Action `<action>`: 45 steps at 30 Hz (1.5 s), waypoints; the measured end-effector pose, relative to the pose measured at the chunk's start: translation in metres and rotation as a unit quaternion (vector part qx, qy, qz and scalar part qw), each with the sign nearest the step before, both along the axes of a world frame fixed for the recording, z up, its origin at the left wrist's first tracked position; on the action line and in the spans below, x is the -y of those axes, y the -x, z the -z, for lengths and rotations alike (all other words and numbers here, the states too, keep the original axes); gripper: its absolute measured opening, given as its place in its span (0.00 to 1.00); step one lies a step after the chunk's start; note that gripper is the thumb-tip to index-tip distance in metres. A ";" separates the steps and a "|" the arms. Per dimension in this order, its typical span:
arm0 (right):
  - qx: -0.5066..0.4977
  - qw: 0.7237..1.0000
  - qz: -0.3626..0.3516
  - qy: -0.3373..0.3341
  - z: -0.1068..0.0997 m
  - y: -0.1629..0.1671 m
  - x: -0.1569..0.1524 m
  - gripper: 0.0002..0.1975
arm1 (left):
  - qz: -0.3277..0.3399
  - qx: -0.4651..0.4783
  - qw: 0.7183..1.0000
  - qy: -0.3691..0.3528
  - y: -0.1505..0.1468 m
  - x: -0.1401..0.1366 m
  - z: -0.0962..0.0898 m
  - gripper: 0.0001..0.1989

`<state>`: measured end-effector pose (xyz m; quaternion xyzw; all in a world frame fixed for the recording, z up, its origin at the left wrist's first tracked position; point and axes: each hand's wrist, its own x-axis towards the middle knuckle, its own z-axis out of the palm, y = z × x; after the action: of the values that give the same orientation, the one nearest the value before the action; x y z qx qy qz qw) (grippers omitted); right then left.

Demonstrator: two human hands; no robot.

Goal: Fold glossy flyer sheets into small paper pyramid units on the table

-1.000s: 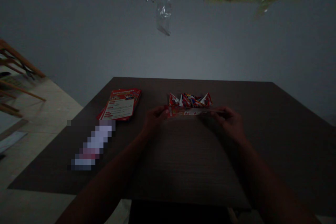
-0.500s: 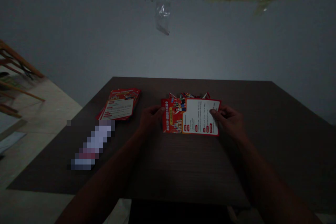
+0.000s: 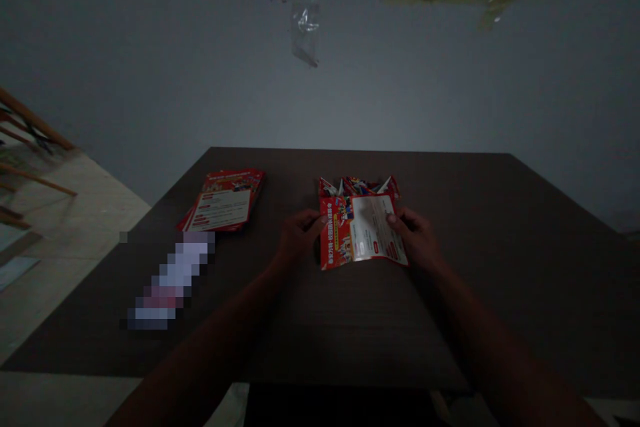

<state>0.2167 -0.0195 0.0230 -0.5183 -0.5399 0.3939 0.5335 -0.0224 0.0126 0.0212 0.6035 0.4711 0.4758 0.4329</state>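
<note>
We're reaching both arms (image 3: 233,310) fwd over the worktop (image 3: 330,333). We're pinching a curved flyer (image 3: 370,233) at opp. sides, L hand (image 3: 300,232) & R hand (image 3: 416,235) nearly closed, thumbs (image 3: 392,218) in front.

The card (image 3: 370,233) is red at its left end, with white lettering and multicoloured figures; the rest is white, red-edged, with dark print and red labels. Behind the card, the folded pieces (image 3: 357,187) mix red, white and what looks like blue, though the light is dim. The stack (image 3: 225,205) left of the card is red and white. Beneath the card, the bench (image 3: 340,327) is dark brown, faintly streaked.
</note>
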 end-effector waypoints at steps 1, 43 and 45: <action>0.007 0.999 -0.021 -0.023 0.001 0.002 0.000 0.17 | 0.000 0.007 1.000 0.003 -0.002 0.001 -0.001 0.12; -0.109 0.992 -0.066 0.004 0.003 0.043 0.005 0.26 | 0.019 0.113 0.990 0.080 -0.015 0.015 -0.002 0.14; -0.135 0.984 -0.106 0.043 0.004 0.041 0.004 0.24 | 0.018 0.109 0.990 0.088 -0.015 0.015 -0.002 0.15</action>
<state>0.1757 -0.0234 0.0189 -0.4227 -0.4970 0.5377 0.5339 -0.0074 -0.0028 0.0233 0.5163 0.4503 0.4875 0.5412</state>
